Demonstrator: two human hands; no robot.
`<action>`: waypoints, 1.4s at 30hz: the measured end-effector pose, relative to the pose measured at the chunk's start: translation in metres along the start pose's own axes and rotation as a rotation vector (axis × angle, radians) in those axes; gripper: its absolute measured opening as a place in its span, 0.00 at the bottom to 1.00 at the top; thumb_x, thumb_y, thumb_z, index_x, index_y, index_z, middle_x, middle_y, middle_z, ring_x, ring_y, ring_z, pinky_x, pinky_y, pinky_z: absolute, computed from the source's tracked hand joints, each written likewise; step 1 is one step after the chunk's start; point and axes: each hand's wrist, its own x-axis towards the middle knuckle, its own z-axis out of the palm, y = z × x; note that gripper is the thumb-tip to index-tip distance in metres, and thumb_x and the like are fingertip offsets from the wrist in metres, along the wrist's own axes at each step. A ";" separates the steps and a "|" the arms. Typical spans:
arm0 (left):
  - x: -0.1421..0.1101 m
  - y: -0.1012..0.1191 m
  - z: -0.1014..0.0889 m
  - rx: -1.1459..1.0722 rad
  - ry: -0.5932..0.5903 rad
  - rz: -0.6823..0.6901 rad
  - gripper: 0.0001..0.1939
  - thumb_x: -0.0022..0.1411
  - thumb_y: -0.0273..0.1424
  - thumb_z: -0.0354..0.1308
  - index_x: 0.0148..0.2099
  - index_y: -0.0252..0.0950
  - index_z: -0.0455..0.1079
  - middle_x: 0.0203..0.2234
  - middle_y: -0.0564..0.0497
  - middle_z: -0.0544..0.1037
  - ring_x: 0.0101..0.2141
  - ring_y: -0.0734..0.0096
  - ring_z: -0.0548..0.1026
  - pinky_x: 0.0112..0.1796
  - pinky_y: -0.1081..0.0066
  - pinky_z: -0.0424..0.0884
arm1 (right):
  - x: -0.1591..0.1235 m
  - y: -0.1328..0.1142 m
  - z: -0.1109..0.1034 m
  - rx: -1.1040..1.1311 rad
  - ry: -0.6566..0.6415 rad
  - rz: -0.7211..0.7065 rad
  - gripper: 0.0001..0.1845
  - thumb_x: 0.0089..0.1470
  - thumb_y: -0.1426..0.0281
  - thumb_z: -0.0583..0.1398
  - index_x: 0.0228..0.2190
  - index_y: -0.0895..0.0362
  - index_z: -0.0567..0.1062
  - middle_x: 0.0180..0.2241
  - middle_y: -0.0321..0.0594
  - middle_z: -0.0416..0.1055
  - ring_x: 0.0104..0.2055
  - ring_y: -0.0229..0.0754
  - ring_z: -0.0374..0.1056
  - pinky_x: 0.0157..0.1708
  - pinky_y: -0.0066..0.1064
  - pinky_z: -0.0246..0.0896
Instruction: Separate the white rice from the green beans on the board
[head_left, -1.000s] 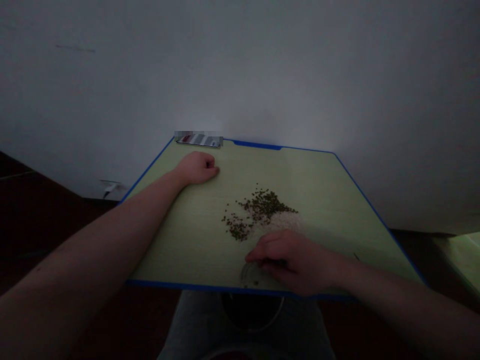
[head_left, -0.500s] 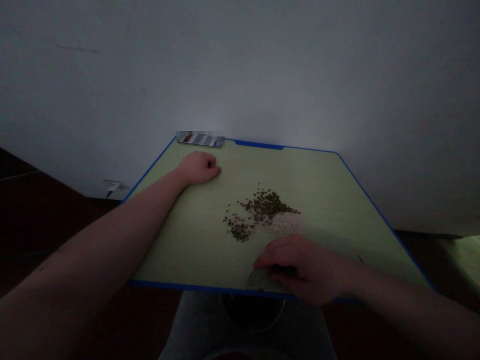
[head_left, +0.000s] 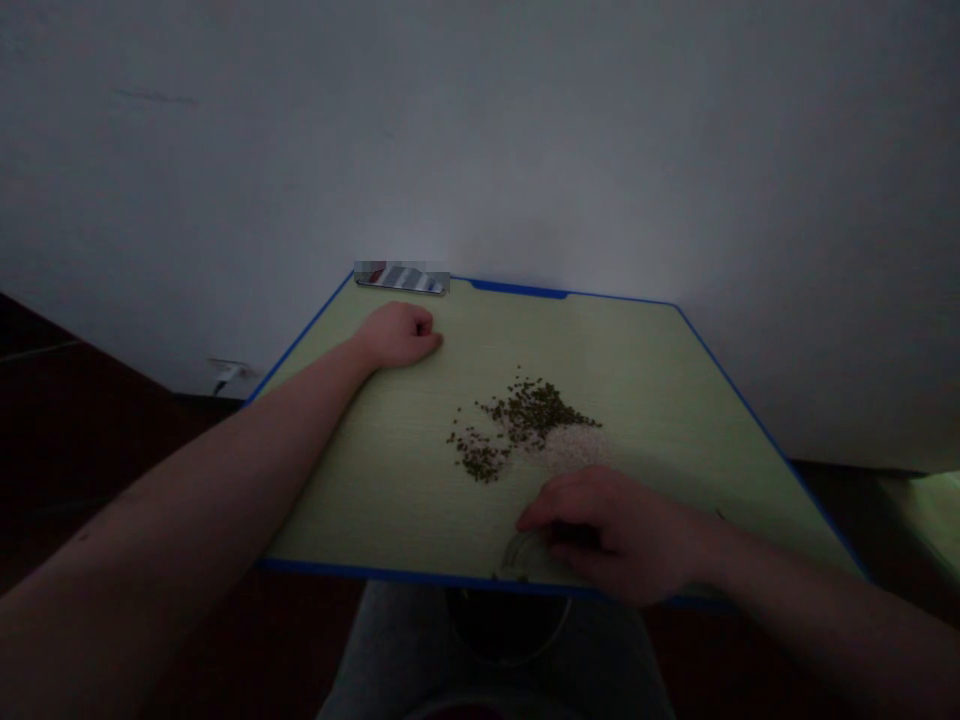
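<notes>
A pile of dark green beans (head_left: pixel 525 420) lies mixed with a patch of white rice (head_left: pixel 574 447) in the middle of a pale green table (head_left: pixel 375 480) with a blue rim. My right hand (head_left: pixel 611 530) rests near the table's front edge, fingers curled over a small clear round dish (head_left: pixel 517 557) that shows only partly under it. Far back on the left, my left hand (head_left: pixel 397 335) lies on the table as a loose fist, touching nothing else.
A flat striped object (head_left: pixel 401 277) sits at the table's back edge against the white wall. A dark bowl with a pale rim (head_left: pixel 510 630) is under the front edge, above my lap. The room is dim.
My right hand has shifted a little to the right and toward the front edge with the clear dish under it. The left hand and the beans have stayed put.
</notes>
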 end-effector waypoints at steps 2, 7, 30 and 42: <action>0.000 0.000 0.000 -0.005 -0.001 0.005 0.15 0.54 0.43 0.54 0.23 0.38 0.64 0.15 0.53 0.65 0.22 0.70 0.62 0.26 0.68 0.55 | 0.000 -0.001 -0.001 0.007 -0.026 0.013 0.17 0.53 0.77 0.57 0.43 0.59 0.78 0.33 0.42 0.78 0.35 0.42 0.73 0.35 0.32 0.65; -0.001 0.002 -0.002 -0.010 0.000 0.002 0.15 0.54 0.42 0.54 0.22 0.38 0.63 0.15 0.53 0.65 0.22 0.71 0.62 0.25 0.68 0.55 | -0.001 -0.002 -0.003 0.022 -0.057 0.053 0.16 0.50 0.78 0.58 0.42 0.57 0.78 0.32 0.39 0.78 0.34 0.41 0.73 0.34 0.30 0.64; 0.000 0.001 0.000 -0.019 0.004 -0.009 0.14 0.53 0.43 0.55 0.23 0.38 0.67 0.16 0.52 0.66 0.23 0.69 0.63 0.27 0.67 0.57 | 0.002 0.003 -0.001 0.009 0.049 -0.017 0.17 0.54 0.76 0.58 0.45 0.57 0.77 0.33 0.41 0.78 0.34 0.41 0.73 0.36 0.31 0.65; 0.000 0.002 -0.001 0.000 -0.005 0.002 0.14 0.54 0.42 0.54 0.24 0.38 0.66 0.17 0.52 0.67 0.23 0.70 0.62 0.27 0.67 0.57 | 0.006 0.003 0.004 0.061 -0.014 -0.073 0.17 0.56 0.77 0.56 0.46 0.60 0.78 0.34 0.44 0.78 0.36 0.42 0.74 0.35 0.32 0.66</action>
